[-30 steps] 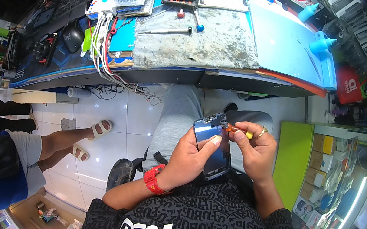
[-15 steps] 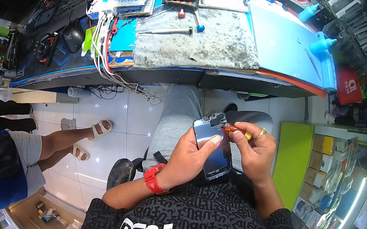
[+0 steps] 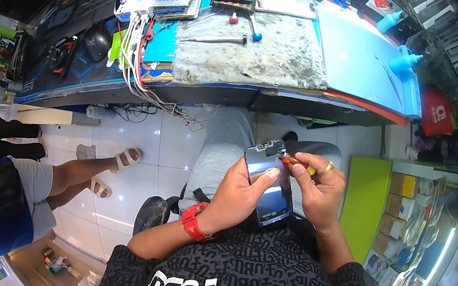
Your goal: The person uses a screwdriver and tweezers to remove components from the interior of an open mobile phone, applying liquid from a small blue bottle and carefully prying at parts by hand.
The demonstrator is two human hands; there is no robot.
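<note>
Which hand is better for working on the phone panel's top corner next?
Probably the right hand: it pinches the orange-and-yellow tool near the upper right corner of the phone panel. The left hand is busy holding that panel from its left side.

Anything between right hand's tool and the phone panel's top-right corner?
Nothing visible. The right hand holds the tool at that corner of the panel; the left hand rests its thumb lower, clear of it. Tip contact: too small to tell.

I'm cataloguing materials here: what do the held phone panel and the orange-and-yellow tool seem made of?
Phone panel: probably glossy glass, given its dark surface's bright, mirror-like reflections. Tool: likely smooth plastic where visible, judging by its bright colours.
</note>
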